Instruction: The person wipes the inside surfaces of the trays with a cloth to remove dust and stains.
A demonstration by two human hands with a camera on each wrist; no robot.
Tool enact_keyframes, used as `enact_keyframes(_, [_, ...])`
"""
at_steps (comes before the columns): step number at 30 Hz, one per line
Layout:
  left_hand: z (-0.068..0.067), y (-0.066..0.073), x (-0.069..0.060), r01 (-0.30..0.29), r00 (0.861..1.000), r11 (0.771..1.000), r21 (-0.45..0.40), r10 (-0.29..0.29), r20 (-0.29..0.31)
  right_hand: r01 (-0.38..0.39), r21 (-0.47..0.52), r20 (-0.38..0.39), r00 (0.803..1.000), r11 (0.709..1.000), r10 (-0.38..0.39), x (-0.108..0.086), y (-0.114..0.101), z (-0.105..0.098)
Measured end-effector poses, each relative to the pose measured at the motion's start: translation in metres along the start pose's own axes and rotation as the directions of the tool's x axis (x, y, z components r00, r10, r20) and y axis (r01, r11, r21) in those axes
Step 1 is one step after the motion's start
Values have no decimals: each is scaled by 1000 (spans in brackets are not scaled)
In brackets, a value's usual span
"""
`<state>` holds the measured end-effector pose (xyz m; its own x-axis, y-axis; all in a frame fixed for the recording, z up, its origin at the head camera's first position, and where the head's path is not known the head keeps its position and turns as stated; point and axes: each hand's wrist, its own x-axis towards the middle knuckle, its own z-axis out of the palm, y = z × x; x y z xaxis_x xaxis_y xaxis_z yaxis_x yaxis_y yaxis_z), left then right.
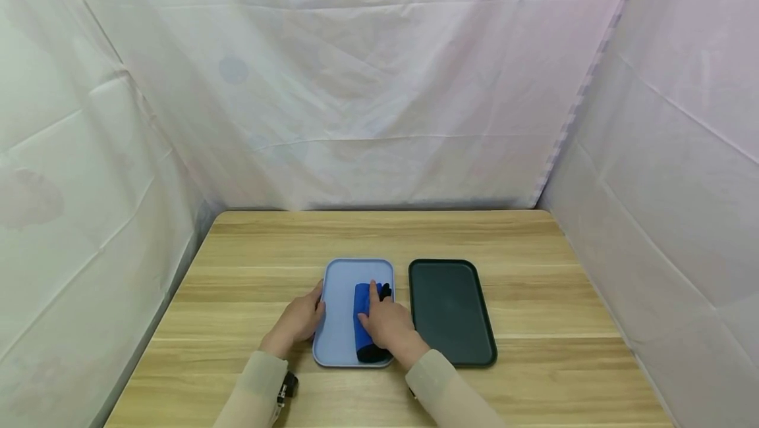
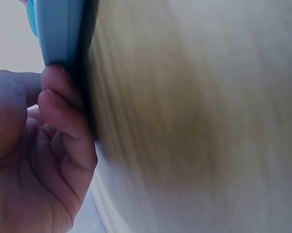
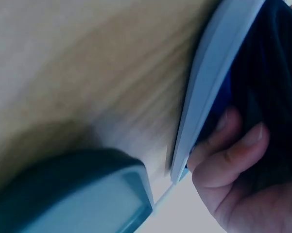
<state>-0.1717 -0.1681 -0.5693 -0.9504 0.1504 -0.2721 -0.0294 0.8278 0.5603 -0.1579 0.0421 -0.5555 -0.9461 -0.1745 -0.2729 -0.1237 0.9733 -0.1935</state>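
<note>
A light blue tray (image 1: 337, 342) lies on the table, with a rolled or folded blue and black cloth (image 1: 362, 332) along its right side. My left hand (image 1: 302, 316) is at the tray's left edge, and in the left wrist view its curled fingers (image 2: 70, 126) hold the rim. Over the cloth lies my right hand (image 1: 388, 322), index finger stretched along the top and thumb on the left side. The right wrist view shows other fingers (image 3: 228, 165) bent against the dark cloth just inside the tray's rim. The palm hides part of the cloth.
A dark green tray (image 1: 453, 313) lies just right of the light blue one, a narrow strip of table between them. The wooden table (image 1: 255, 243) is bounded by pale hanging sheets (image 1: 379, 85) at the back and both sides.
</note>
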Motion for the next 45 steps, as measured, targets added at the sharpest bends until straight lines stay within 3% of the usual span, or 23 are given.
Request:
enact_keyframes(7, [0,-1,0,-1,1000,1000,-9,1,7,47,-20,54,997,999,-45,6,6,-7])
enact_keyframes(14, [1,-1,-1,6,1000,999,-32,-6,17,74,-29,56,996,997,-72,9,9,-9])
enact_keyframes(20, [0,1,-2,16,1000,997,-70,-15,20,73,-22,56,996,997,-72,12,9,-12])
enact_keyframes(32, [1,0,1,31,999,997,-66,-29,30,64,-28,40,997,998,-63,26,11,-15])
enact_keyframes(45, [1,0,0,24,999,997,-67,-23,22,4,-11,13,1000,1000,-4,39,7,-14])
